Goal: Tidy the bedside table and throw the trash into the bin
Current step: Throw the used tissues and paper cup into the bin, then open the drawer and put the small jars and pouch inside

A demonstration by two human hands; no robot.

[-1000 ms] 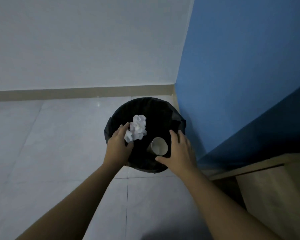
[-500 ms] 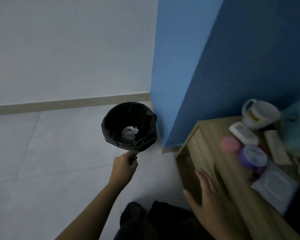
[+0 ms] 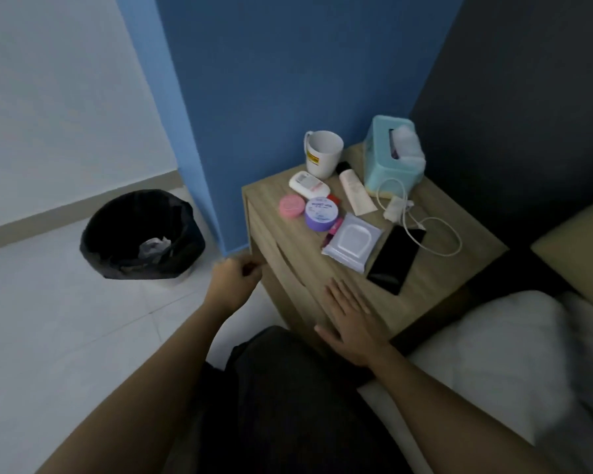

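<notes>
The black-lined bin (image 3: 96, 248) stands on the floor at the left, with crumpled white tissue (image 3: 154, 247) inside it. The wooden bedside table (image 3: 421, 289) is at the centre right. On it are a white mug (image 3: 322, 152), a teal tissue box (image 3: 387, 155), a pink jar (image 3: 291, 206), a purple jar (image 3: 320, 213), a wipes pack (image 3: 351, 241), a black phone (image 3: 396, 258) and a white charger cable (image 3: 425, 227). My left hand (image 3: 231, 285) is curled, empty, beside the table's front corner. My right hand (image 3: 351, 319) lies flat and open on the table's near edge.
A blue wall rises behind the table and a white wall behind the bin. A bed with white bedding (image 3: 514, 357) is at the right. A white tube (image 3: 355, 191) and a white bottle (image 3: 308, 185) lie near the mug. My dark-clothed legs (image 3: 288, 405) fill the bottom centre.
Both hands let go of the tissue and paper cup over the bin and drew back. The view swung right to the bedside table, and my right hand came to rest on it.
</notes>
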